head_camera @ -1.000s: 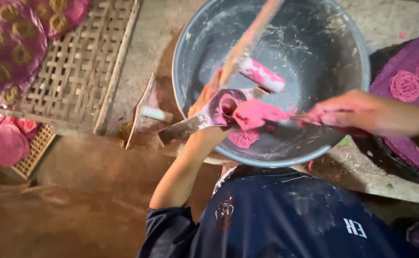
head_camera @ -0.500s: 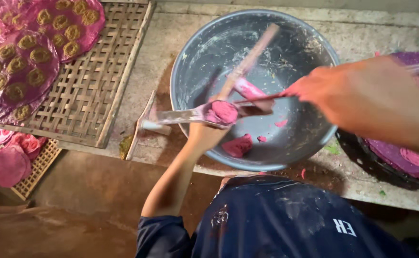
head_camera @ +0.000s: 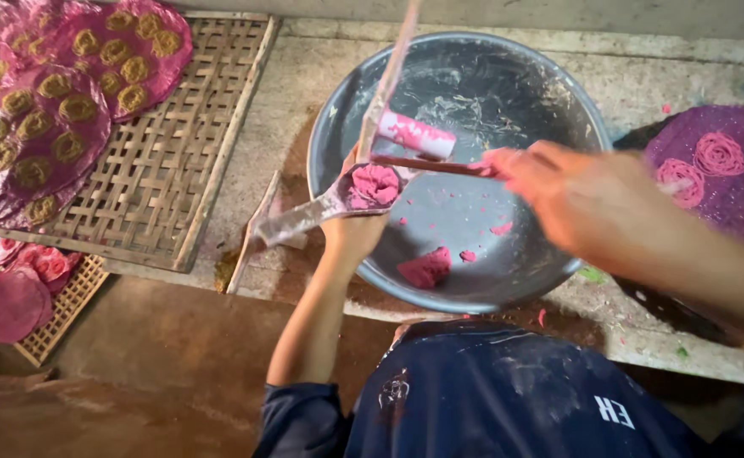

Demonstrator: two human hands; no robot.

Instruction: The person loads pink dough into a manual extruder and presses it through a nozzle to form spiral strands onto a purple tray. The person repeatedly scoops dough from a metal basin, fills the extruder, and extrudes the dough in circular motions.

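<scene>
Head view: a lump of pink dough (head_camera: pixel 376 184) is seen packed into the cup of a metal press (head_camera: pixel 338 203), which is gripped from below by the left hand (head_camera: pixel 357 231), fingers closed round the tool; a long wooden lever (head_camera: pixel 389 80) rises from the press toward the top edge; a pale roller smeared with pink (head_camera: pixel 417 136) lies just behind the cup. The right hand (head_camera: pixel 588 203) is clenched on a thin dark stick (head_camera: pixel 427 163), its tip laid against the rim of the filled cup. Compared with a second ago, the dough is now gathered inside the cup rather than spread loosely beside it, and the right hand has been drawn closer and larger across the frame; the loading looks nearly finished, judged from how full the cup sits. All of this is held over a large grey metal basin (head_camera: pixel 559 93), dusted white inside; a smaller pink dough piece (head_camera: pixel 427 269) and crumbs are left on its floor. Outward, a woven bamboo tray (head_camera: pixel 160 170) is set to the left on the concrete ledge (head_camera: pixel 287 76); purple sheets topped with golden spirals (head_camera: pixel 58 93) are spread over it; a purple mat with pink spirals (head_camera: pixel 716 161) lies at the right.
</scene>
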